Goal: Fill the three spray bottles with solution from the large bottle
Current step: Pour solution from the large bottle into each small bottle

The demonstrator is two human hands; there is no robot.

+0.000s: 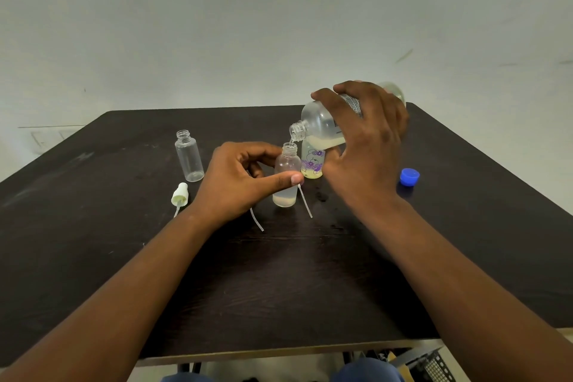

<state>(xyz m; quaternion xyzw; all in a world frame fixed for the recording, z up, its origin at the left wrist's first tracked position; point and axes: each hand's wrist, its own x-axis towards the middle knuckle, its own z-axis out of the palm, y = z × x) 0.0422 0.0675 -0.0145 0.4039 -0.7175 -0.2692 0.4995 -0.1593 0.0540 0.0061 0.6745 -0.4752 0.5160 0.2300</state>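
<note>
A: While the right hand (362, 146) grips the large bottle (322, 124) tipped neck-down, its mouth sits right over the middle spray bottle (286, 178). Thin stream going in.

B: Left hand (245, 180)?

A: Pinching that small bottle, thumb in front, to keep it upright on the counter (124, 257). Looks under half full.

B: Others?

A: Printed bottle (313, 163) just behind already holds yellowish liquid. Clear bottle (189, 155) on the left stands empty, its sprayer head (179, 194) beside it. Blue cap (409, 177) parked right, out of the way.
</note>
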